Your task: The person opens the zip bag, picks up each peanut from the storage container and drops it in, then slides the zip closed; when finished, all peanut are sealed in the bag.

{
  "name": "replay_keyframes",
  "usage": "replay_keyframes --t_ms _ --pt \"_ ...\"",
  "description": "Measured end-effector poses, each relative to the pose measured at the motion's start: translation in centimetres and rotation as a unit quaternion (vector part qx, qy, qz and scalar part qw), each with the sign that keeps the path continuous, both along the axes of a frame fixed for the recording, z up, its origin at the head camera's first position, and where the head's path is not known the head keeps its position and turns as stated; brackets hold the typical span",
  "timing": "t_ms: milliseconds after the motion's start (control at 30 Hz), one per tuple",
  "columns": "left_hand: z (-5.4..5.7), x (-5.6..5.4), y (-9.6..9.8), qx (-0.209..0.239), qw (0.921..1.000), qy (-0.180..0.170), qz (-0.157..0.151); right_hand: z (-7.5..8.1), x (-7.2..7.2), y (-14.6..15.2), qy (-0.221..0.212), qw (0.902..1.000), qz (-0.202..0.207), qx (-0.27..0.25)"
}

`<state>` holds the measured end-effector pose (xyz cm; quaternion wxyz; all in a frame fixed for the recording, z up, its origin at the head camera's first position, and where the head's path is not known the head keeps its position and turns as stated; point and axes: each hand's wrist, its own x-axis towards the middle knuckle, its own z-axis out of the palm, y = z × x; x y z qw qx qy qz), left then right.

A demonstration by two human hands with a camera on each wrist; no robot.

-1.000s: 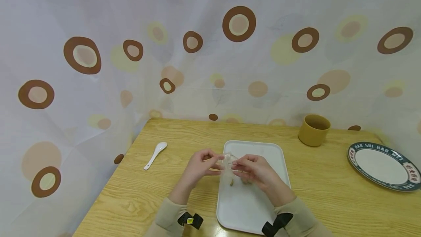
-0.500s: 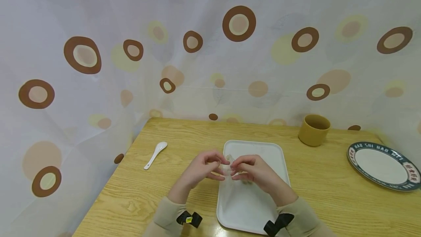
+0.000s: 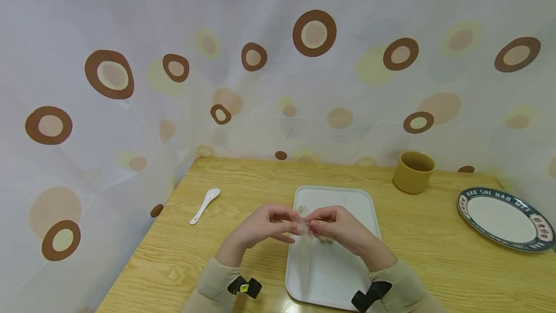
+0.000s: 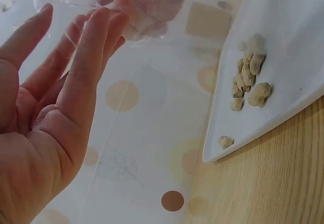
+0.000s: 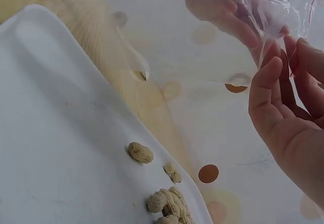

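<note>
A clear plastic zip bag (image 3: 303,227) hangs between both hands above a white tray (image 3: 327,274); a red line runs along its edge in the right wrist view. My left hand (image 3: 262,228) holds the bag's left side with thumb and fingertips, the lower fingers spread. From the other side my right hand (image 3: 340,228) pinches the edge near the red line. On the tray lie several unshelled peanuts (image 4: 245,75), most in a cluster and a few apart. In the head view the hands and bag partly hide them.
A white spoon (image 3: 205,206) lies on the wooden table (image 3: 173,264) to the left. Behind the tray to the right stands a mustard-yellow cup (image 3: 413,173). An oval plate with a dark patterned rim (image 3: 465,209) is at the far right. Patterned cloth (image 3: 347,86) hangs behind.
Both hands have lowered slightly with the bag between them. The fingertips have shifted along it, and the bag's lower part now hangs straighter over the tray.
</note>
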<state>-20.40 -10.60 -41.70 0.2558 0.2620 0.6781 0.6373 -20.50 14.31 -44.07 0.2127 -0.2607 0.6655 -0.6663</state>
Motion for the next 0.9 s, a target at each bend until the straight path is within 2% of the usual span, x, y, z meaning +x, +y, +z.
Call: replay_keyframes --t_ms 167,333,467,600,733,900 --pt "0.1 -0.1 -0.1 -0.012 0.9997 0.019 0.011 0.1 0.2 0.2 0.010 0.9999 0.009 -0.010" --pt "0.6 -0.2 -0.3 -0.034 0.9987 0.035 0.011 0.5 0.3 0.6 0.038 0.9990 0.015 0.019" --pt "0.9 -0.2 -0.7 -0.062 0.9964 0.056 0.008 0.7 0.3 1.0 0.049 0.9976 0.037 0.032" --pt "1.1 -0.2 -0.9 -0.081 0.9937 0.077 0.008 0.8 0.3 1.3 0.042 0.9972 0.058 0.021" --pt "1.0 -0.4 -1.0 -0.097 0.9907 0.096 -0.007 0.8 0.3 1.4 0.037 0.9965 0.074 0.008" --pt "1.0 -0.5 -0.8 -0.114 0.9853 0.125 -0.027 0.7 0.3 1.3 0.054 0.9952 0.081 0.014"
